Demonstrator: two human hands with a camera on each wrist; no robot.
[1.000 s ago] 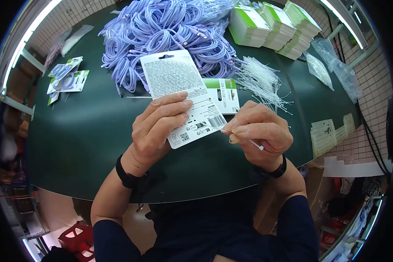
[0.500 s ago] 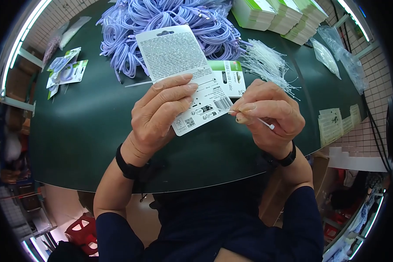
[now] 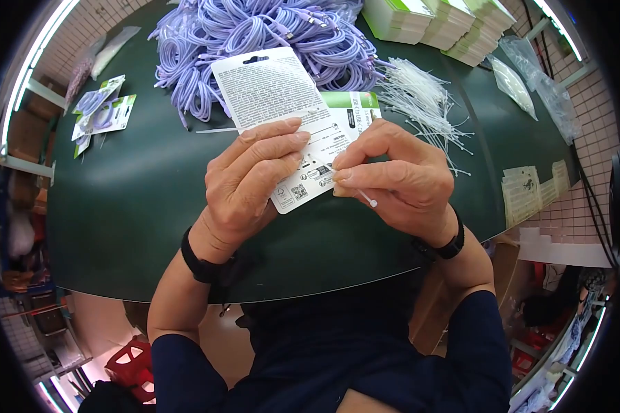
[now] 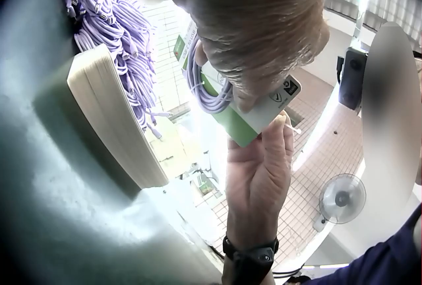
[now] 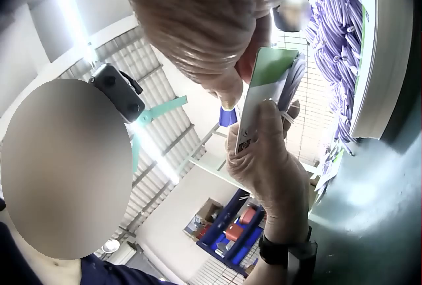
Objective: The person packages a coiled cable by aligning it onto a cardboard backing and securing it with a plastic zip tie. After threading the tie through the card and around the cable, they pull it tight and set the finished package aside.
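Note:
My left hand [image 3: 251, 172] grips a white printed packaging card [image 3: 269, 86], its fingers across the text side facing me. On the card's other, green and white face lies a coiled purple cable [image 4: 211, 104], seen in the left wrist view under the left hand. My right hand [image 3: 410, 175] pinches a white cable tie [image 3: 365, 195] between thumb and fingers. The tie's square head sticks out below those fingers, while its thin end overlaps the lower part of the card near the left fingertips. Both hands are above the table's near half.
Behind the card is a heap of purple cables [image 3: 213, 31]. Loose white cable ties [image 3: 420, 89] lie to its right, below stacks of cards [image 3: 399, 20]. Another card [image 3: 358, 103] shows behind the held one. Cards with cables [image 3: 107, 117] lie at the left; a plastic bag [image 3: 513, 89] at the right.
The right hand has moved left with the cable tie, from the card's right edge to over its lower face. The left hand keeps its grip on the card.

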